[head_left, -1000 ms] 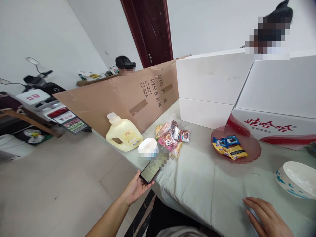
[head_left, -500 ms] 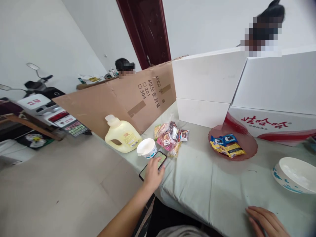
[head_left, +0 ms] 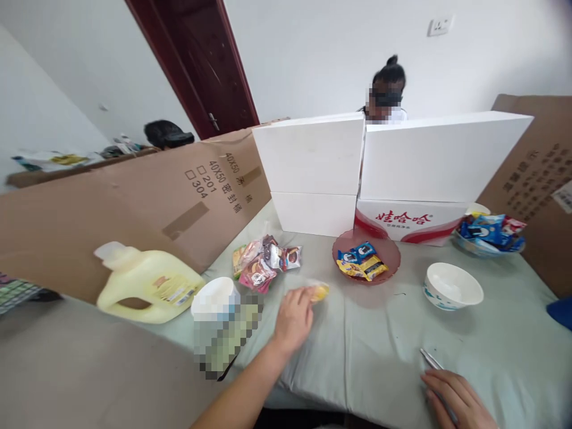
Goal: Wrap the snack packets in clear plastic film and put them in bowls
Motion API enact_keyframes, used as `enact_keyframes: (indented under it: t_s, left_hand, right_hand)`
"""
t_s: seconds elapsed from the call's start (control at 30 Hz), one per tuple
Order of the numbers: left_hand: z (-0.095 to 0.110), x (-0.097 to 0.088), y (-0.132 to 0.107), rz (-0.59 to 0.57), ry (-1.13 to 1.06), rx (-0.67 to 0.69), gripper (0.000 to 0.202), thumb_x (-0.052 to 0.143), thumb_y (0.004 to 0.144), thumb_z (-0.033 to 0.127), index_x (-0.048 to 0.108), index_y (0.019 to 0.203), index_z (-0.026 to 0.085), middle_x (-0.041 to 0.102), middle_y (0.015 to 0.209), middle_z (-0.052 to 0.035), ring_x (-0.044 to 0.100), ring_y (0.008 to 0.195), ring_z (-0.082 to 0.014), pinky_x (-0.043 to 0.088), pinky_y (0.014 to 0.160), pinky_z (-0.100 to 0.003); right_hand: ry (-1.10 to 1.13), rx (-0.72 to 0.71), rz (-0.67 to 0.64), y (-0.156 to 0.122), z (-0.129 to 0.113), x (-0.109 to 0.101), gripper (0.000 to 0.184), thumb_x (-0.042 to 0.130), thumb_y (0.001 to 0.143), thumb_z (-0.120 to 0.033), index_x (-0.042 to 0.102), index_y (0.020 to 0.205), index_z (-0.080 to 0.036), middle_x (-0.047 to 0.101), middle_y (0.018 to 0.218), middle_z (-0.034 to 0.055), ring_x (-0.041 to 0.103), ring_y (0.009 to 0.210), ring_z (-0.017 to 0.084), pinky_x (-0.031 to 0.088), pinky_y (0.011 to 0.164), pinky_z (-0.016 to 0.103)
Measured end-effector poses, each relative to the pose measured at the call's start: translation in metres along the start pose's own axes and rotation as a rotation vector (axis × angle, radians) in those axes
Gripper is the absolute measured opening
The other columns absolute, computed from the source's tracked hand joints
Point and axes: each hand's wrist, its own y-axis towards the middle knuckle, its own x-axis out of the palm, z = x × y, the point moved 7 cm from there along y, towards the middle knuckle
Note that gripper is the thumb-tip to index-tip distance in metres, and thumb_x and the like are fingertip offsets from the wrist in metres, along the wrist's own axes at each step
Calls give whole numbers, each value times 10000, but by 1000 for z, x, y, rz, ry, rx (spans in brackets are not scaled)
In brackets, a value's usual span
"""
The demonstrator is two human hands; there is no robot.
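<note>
My left hand (head_left: 294, 319) is closed over the table, its fingertips pinching a small yellow snack packet (head_left: 320, 292) in a clear wrapper. Left of it lies a pile of wrapped snacks (head_left: 263, 263), and a phone (head_left: 235, 336), partly blurred out, lies by a white bowl (head_left: 215, 298). My right hand (head_left: 460, 398), low at the right, has its fingers curled round a slim silver metal utensil (head_left: 431, 358); its exact kind is unclear. Farther back, a reddish translucent plate (head_left: 388, 273) carries blue and yellow snack packets (head_left: 364, 260).
A pale yellow jug (head_left: 152, 286) stands at the table's left edge. White boxes (head_left: 313, 161) and a cardboard panel (head_left: 179, 185) wall off the back. At the right are a white bowl (head_left: 453, 286) and a heaped snack bowl (head_left: 487, 238). Two people are behind the boxes.
The view has swung right. My left hand has left the phone and moved right, taking hold of the yellow packet from beside the pile. A silver utensil now shows at my right hand.
</note>
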Motion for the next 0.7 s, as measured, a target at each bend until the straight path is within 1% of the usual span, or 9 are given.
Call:
enact_keyframes:
  t_s: [0.07, 0.1, 0.13, 0.2, 0.3, 0.4, 0.53, 0.63, 0.7]
  left_hand:
    - [49, 11, -11, -5, -164, 277, 478, 447, 852, 94, 514, 1307, 223, 622, 1173, -95, 538, 1086, -268, 412, 966, -461]
    - [69, 18, -18, -10, -220, 364, 477, 431, 864, 87, 503, 1314, 227, 633, 1169, -87, 539, 1102, -260, 412, 975, -462]
    - [85, 25, -24, -12, -261, 421, 468, 421, 872, 80, 501, 1310, 226, 642, 1157, -83, 542, 1111, -252, 424, 972, -456]
    - [104, 39, -35, -15, -316, 465, 423, 434, 879, 84, 526, 1267, 222, 643, 1142, -83, 538, 1129, -249, 456, 956, -439]
    - [109, 50, -44, -6, -360, 466, 321, 515, 865, 146, 576, 1172, 215, 578, 1196, -114, 501, 1180, -281, 479, 961, -456]
    - [103, 48, -47, 31, -423, 464, 324, 567, 834, 171, 553, 1157, 184, 511, 1208, -147, 493, 1172, -302, 488, 958, -486]
    - [99, 44, -45, 59, -528, 451, 430, 560, 827, 148, 436, 1238, 162, 511, 1165, -152, 517, 1127, -284, 504, 935, -483]
    - [97, 46, -44, 56, -554, 418, 432, 544, 845, 147, 402, 1253, 176, 520, 1170, -150, 524, 1122, -276, 507, 923, -473]
    - [96, 46, -45, 51, -558, 404, 408, 534, 855, 143, 409, 1243, 170, 533, 1166, -153, 532, 1117, -269, 506, 922, -462]
  right_hand:
    - [-54, 89, 13, -2, 9, -1, 277, 495, 931, -437, 642, 1072, -250, 668, 1051, 62, 631, 971, 215, 533, 828, 342]
    - [-94, 133, 17, -3, 14, -1, 295, 483, 933, -443, 631, 1089, -240, 658, 1060, 74, 620, 978, 229, 524, 834, 370]
    - [-140, 180, 13, -4, 19, 0, 316, 470, 934, -448, 620, 1104, -228, 650, 1061, 85, 611, 974, 241, 516, 835, 396]
    - [-228, 276, -20, -8, 30, 2, 337, 448, 936, -441, 610, 1112, -204, 643, 1030, 101, 602, 923, 256, 506, 807, 429]
    - [-276, 360, -86, -11, 39, 2, 299, 418, 942, -401, 629, 1018, -203, 639, 904, 87, 597, 814, 250, 501, 734, 423]
    - [-196, 391, -101, 3, 32, -1, 287, 372, 964, -363, 615, 1012, -218, 630, 909, 72, 614, 795, 217, 509, 702, 367]
    - [-36, 346, -197, 50, -5, 8, 306, 324, 994, -319, 557, 1178, -242, 615, 1008, 58, 639, 771, 153, 511, 674, 277]
    - [-5, 223, -335, 80, -40, 24, 301, 348, 990, -286, 572, 1189, -252, 622, 980, 49, 648, 769, 153, 500, 670, 261]
    - [-15, 179, -404, 88, -52, 31, 286, 377, 980, -273, 599, 1158, -258, 630, 940, 42, 653, 754, 157, 491, 655, 257]
